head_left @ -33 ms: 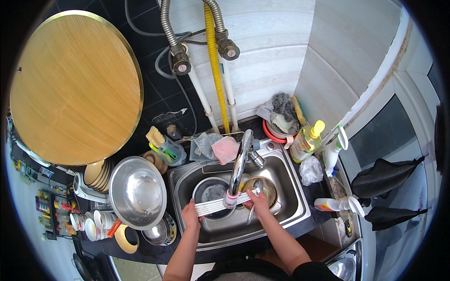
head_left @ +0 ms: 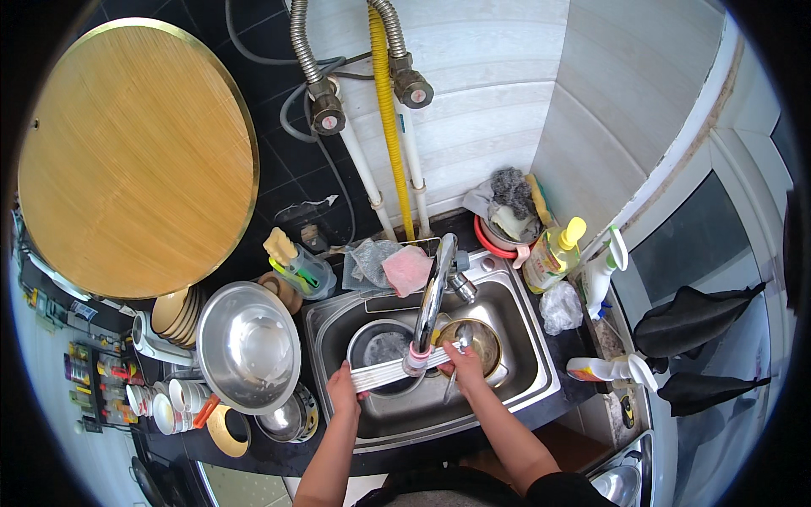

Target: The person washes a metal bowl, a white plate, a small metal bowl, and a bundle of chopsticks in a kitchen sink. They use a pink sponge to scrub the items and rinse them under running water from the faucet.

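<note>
A bundle of long white chopsticks (head_left: pixel 378 375) lies level across the sink, beneath the spout of the chrome faucet (head_left: pixel 428 313). Around its left end my left hand (head_left: pixel 342 389) is closed, and my right hand (head_left: pixel 465 368) grips the other end. Under the bundle stands a dark-lined round pot (head_left: pixel 358 345) with cloudy liquid. To its right, a gold-toned metal bowl (head_left: pixel 488 340) holds a metal spoon (head_left: pixel 465 334), whose handle passes close to my right hand. Both vessels sit in the stainless steel sink (head_left: pixel 528 372). The faucet partly covers the chopsticks.
Left of the sink, a large steel basin (head_left: pixel 247 346) leans beside stacked bowls (head_left: pixel 175 317) and white cups (head_left: pixel 173 410). Cloths (head_left: pixel 407 270) hang behind the sink. A yellow-capped soap bottle (head_left: pixel 551 258), spray bottles (head_left: pixel 598 275) and a plastic bag (head_left: pixel 560 308) stand at the right.
</note>
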{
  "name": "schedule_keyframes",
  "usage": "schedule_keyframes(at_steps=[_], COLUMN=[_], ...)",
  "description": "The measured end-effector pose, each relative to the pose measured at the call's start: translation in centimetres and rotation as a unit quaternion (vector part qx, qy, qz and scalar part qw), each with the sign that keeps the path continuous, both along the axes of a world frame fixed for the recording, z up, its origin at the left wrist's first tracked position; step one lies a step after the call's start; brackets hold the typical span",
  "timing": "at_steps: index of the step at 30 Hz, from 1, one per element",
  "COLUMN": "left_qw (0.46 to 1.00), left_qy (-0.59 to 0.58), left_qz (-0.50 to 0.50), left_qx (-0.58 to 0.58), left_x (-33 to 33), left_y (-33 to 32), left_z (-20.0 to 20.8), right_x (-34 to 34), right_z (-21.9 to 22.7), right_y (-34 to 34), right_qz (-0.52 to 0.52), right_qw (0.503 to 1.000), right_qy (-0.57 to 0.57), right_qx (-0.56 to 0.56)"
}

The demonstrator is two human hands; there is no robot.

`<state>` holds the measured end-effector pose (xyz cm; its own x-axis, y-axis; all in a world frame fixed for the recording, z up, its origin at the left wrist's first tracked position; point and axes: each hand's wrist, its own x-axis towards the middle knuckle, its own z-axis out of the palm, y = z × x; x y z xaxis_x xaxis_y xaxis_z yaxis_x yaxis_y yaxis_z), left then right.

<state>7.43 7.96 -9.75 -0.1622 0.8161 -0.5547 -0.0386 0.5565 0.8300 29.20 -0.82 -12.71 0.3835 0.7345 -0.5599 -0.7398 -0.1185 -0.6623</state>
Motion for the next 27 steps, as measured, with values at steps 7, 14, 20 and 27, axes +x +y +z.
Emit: schedule_keyframes(at_steps=[7,14,20,27], left_qw=[0.999,0.999,0.998,0.998], left_qy=[0.011,-0.003,-0.036,-0.049], left_qz=[0.024,0.013,-0.040,-0.016], left_qx=[-0.029,-0.053,-0.008,-0.042], left_x=[-2.4,-2.8,-3.9,-4.3], left_y=[-1.1,-1.7,-2.2,-2.5], left_z=[-0.2,0.1,-1.4,-1.9], right_x=[-2.3,-2.1,-2.2,-2.5], right_z=[1.3,-0.3,-1.1,-1.4], right_y=[1.2,1.1,1.4,1.2], right_qz=[-0.036,0.016,0.006,0.022], right_qw=[0.985,0.997,0.991,0.991], right_qy=[0.118,0.056,0.103,0.100], right_qx=[0.121,0.050,0.082,0.087])
